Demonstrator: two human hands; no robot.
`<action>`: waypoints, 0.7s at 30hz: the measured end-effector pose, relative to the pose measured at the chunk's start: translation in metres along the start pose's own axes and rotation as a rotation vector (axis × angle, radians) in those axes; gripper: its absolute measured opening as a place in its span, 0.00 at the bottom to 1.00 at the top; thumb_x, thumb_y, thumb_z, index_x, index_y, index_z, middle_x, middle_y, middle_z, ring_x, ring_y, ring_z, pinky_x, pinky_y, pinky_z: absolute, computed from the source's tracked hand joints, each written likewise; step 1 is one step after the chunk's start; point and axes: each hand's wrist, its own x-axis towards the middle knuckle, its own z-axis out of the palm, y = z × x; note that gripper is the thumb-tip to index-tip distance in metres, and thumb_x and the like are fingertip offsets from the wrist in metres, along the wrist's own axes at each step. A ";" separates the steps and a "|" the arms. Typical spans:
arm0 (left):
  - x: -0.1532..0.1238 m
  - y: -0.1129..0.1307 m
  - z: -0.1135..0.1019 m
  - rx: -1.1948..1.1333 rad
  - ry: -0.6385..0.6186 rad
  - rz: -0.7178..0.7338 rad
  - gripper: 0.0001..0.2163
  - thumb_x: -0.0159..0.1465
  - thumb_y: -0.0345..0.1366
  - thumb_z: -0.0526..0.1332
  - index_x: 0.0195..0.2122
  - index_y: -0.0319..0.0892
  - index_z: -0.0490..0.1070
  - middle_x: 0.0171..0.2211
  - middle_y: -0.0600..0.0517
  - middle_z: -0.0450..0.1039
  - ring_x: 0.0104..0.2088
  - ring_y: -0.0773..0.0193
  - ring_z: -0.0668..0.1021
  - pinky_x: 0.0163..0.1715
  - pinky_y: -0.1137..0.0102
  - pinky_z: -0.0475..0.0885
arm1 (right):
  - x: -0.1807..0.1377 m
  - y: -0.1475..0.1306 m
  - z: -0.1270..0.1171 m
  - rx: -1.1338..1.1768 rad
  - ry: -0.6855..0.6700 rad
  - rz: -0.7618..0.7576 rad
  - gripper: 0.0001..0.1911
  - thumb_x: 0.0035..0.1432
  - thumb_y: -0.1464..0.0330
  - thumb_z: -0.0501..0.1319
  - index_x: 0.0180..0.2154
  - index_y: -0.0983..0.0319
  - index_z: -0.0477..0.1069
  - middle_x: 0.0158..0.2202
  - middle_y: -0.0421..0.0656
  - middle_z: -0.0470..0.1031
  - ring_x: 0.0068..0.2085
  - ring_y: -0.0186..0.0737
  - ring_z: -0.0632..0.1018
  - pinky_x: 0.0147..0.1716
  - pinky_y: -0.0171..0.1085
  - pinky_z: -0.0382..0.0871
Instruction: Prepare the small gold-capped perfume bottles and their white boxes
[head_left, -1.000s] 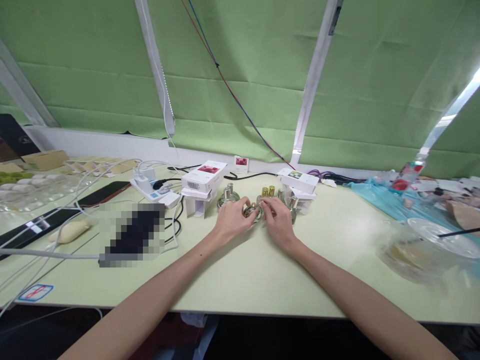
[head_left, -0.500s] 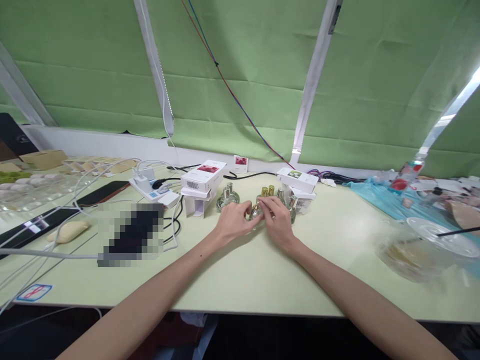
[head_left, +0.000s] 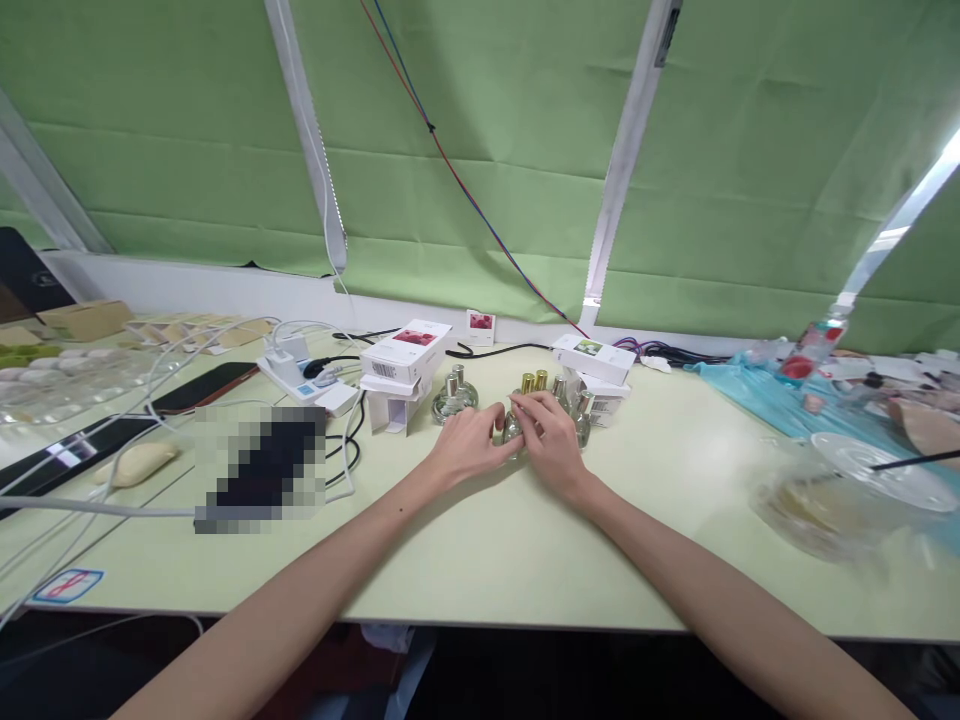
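A small glass perfume bottle (head_left: 512,428) stands on the table between my two hands. My left hand (head_left: 469,442) is closed around the bottle's body, thumb in front and curled fingers behind. The fingers of my right hand (head_left: 553,440) are pinched together at the bottle's top and partly hide it. Just behind my right hand are more perfume bottles, some with gold caps (head_left: 534,382) and one with a silver cap (head_left: 585,402). To the left of my hands stand other silver-capped perfume bottles (head_left: 454,400).
White boxes with a red picture (head_left: 409,350) are stacked behind on the left, others with a green picture (head_left: 592,360) on the right. A power strip (head_left: 289,375) and cables lie further left. A lidded plastic cup with a black straw (head_left: 847,495) stands at right.
My right fingers have shifted slightly at the bottle's top, and more of the bottle's body shows. The left hand has barely moved.
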 end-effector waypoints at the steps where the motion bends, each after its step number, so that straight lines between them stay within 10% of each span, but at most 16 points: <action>1: 0.000 -0.001 0.001 0.007 -0.016 0.002 0.14 0.61 0.50 0.57 0.32 0.44 0.69 0.22 0.51 0.72 0.26 0.58 0.74 0.26 0.67 0.58 | 0.000 0.000 0.000 0.002 -0.006 0.004 0.14 0.70 0.67 0.53 0.49 0.58 0.76 0.43 0.47 0.74 0.42 0.40 0.77 0.39 0.39 0.75; 21: 0.002 -0.018 0.008 0.155 -0.186 0.113 0.33 0.53 0.65 0.63 0.47 0.42 0.68 0.31 0.46 0.74 0.33 0.48 0.79 0.29 0.65 0.64 | -0.002 0.003 0.003 0.007 -0.003 0.025 0.13 0.69 0.67 0.54 0.49 0.59 0.75 0.43 0.47 0.74 0.38 0.39 0.77 0.36 0.39 0.75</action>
